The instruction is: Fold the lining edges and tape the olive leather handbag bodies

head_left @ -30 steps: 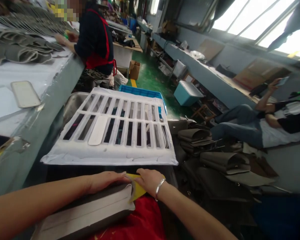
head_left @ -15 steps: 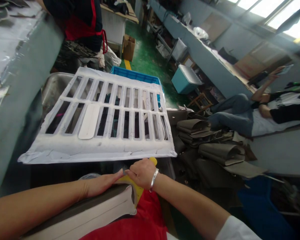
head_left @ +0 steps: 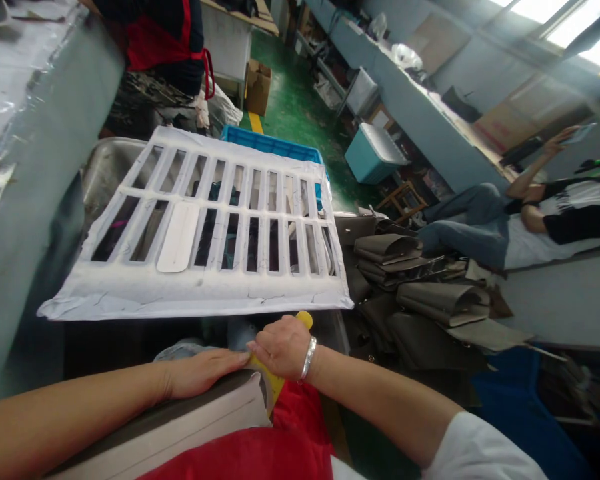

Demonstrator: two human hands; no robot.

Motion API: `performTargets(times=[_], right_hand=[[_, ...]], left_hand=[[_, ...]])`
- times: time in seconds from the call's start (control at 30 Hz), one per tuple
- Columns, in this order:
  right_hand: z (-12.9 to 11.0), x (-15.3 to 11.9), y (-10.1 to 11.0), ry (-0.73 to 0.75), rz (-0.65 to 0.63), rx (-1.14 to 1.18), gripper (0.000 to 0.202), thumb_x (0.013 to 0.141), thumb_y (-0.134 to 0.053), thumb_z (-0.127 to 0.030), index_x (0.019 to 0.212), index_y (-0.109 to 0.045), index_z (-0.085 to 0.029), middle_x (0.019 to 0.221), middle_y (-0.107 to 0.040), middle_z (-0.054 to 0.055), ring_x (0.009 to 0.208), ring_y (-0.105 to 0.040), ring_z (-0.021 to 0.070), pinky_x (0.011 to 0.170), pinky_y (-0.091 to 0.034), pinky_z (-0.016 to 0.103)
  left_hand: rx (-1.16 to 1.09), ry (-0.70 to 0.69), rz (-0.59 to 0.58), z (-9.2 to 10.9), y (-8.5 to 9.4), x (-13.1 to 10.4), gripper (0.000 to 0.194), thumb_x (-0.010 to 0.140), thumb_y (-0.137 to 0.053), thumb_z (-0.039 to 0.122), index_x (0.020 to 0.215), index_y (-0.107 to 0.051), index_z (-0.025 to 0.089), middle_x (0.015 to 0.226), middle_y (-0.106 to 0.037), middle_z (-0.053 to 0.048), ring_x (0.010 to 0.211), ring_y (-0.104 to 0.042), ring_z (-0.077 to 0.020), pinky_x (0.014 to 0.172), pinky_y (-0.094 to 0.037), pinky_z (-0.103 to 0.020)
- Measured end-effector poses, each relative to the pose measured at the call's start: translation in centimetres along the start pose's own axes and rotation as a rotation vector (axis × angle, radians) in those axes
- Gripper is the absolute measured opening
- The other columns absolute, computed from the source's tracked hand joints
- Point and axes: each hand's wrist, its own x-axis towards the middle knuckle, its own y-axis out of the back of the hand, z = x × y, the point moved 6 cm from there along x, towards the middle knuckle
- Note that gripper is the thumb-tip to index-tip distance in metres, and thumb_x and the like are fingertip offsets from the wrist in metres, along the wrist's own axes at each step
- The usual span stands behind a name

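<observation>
Low in the view, a dark grey leather-like piece (head_left: 225, 391) with a pale face (head_left: 180, 437) marked by long lines rests against the red apron (head_left: 250, 457). My left hand (head_left: 200, 373) lies along its top edge, fingers stretched out and together, holding nothing. My right hand (head_left: 284, 347), with a silver bracelet at the wrist, is closed around a yellow tool (head_left: 305, 319). Its rounded end sticks out above the fist, and a wider yellow part shows below, against the end of the grey piece. The tool's exact kind is hidden by the hand.
A white slatted rack (head_left: 220, 287) lies just ahead, with one pale strip (head_left: 179, 237) on it. Folded grey pieces (head_left: 440, 303) are piled at right. A blue crate (head_left: 270, 147) stands behind the rack. One person (head_left: 165, 33) works at far left; another (head_left: 555, 213) sits at right.
My left hand has slid slightly right and down along the grey piece's edge, its fingertips now nearer my right hand. The right hand keeps its grip on the yellow tool, almost in place.
</observation>
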Motion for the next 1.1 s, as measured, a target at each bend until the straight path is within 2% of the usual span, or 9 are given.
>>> performTargets(times=[0.1,0.2,0.37,0.5,0.7,0.8,0.93,1.0,1.1], right_hand=[[-0.1,-0.3,-0.3,-0.003,0.037,0.004,0.044,0.091,-0.027,-0.039,0.068,-0.058,-0.018,0.068,-0.063,0.001,0.061,-0.054,0.0122,0.056,-0.021,0.031],[-0.3,-0.7,-0.4,-0.007,0.057,0.028,0.044,0.091,-0.028,-0.038,0.068,-0.058,-0.017,0.067,-0.063,0.002,0.061,-0.055,0.0124,0.056,-0.021,0.032],[-0.4,-1.3,-0.5,-0.048,0.048,0.060,0.042,0.090,-0.030,-0.036,0.067,-0.059,-0.017,0.066,-0.064,0.002,0.060,-0.056,0.0128,0.055,-0.022,0.031],[-0.4,-1.6,-0.7,-0.066,0.020,0.060,0.043,0.091,-0.028,-0.036,0.069,-0.060,-0.016,0.070,-0.065,0.003,0.063,-0.057,0.0133,0.057,-0.025,0.031],[-0.6,-2.0,-1.6,-0.072,-0.040,0.090,0.045,0.092,-0.023,-0.038,0.075,-0.059,-0.018,0.073,-0.065,0.004,0.066,-0.059,0.0156,0.060,-0.032,0.031],[-0.5,-2.4,-2.0,-0.086,-0.089,0.116,0.044,0.092,-0.023,-0.038,0.077,-0.060,-0.018,0.075,-0.066,0.004,0.069,-0.061,0.0177,0.061,-0.035,0.031],[-0.5,-3.7,-2.0,-0.138,-0.149,0.137,0.045,0.092,-0.021,-0.038,0.085,-0.061,-0.019,0.079,-0.067,0.006,0.072,-0.062,0.0198,0.062,-0.040,0.032],[-0.5,-4.4,-1.6,-0.171,-0.152,0.135,0.047,0.092,-0.020,-0.038,0.087,-0.062,-0.019,0.080,-0.067,0.007,0.071,-0.063,0.0203,0.060,-0.041,0.031],[-0.3,-5.3,-0.9,-0.178,-0.185,0.126,0.051,0.092,-0.018,-0.039,0.081,-0.064,-0.017,0.079,-0.067,0.010,0.072,-0.063,0.0225,0.058,-0.042,0.032]], left_hand=[[-0.086,-0.069,-0.051,0.9,-0.4,0.0,0.052,0.091,-0.021,0.047,0.101,-0.061,0.015,0.103,-0.061,-0.001,0.097,-0.055,-0.0144,0.092,-0.037,-0.022],[-0.108,-0.077,-0.078,1.0,-0.6,-0.1,0.050,0.092,-0.021,0.046,0.099,-0.061,0.016,0.103,-0.061,0.000,0.097,-0.054,-0.0129,0.092,-0.037,-0.020],[-0.041,-0.079,-0.101,1.0,-0.7,-0.2,0.048,0.093,-0.023,0.045,0.119,-0.052,0.018,0.123,-0.052,-0.001,0.112,-0.047,-0.0128,0.103,-0.025,-0.022],[-0.013,-0.078,-0.140,1.7,-0.8,-0.1,0.050,0.092,-0.022,0.047,0.121,-0.051,0.018,0.125,-0.052,-0.002,0.113,-0.047,-0.0134,0.103,-0.025,-0.021],[0.046,-0.082,-0.197,2.2,-1.2,-0.2,0.053,0.092,-0.023,0.048,0.137,-0.029,0.020,0.141,-0.034,-0.004,0.124,-0.036,-0.0150,0.107,-0.018,-0.026],[0.094,-0.059,-0.196,2.3,-1.4,0.1,0.056,0.092,-0.023,0.049,0.138,-0.027,0.018,0.139,-0.036,-0.005,0.123,-0.038,-0.0161,0.107,-0.020,-0.027],[0.183,-0.005,-0.137,2.7,-2.1,0.4,0.061,0.090,-0.023,0.053,0.141,-0.017,0.020,0.139,-0.036,-0.007,0.122,-0.040,-0.0178,0.106,-0.023,-0.029],[0.268,0.058,-0.049,2.7,-2.3,0.4,0.068,0.087,-0.026,0.057,0.142,-0.013,0.019,0.142,-0.031,-0.008,0.125,-0.037,-0.0199,0.106,-0.023,-0.031],[0.422,0.146,0.127,3.0,-2.2,-0.4,0.077,0.082,-0.030,0.064,0.141,-0.018,0.015,0.142,-0.029,-0.011,0.127,-0.034,-0.0235,0.105,-0.025,-0.034]])
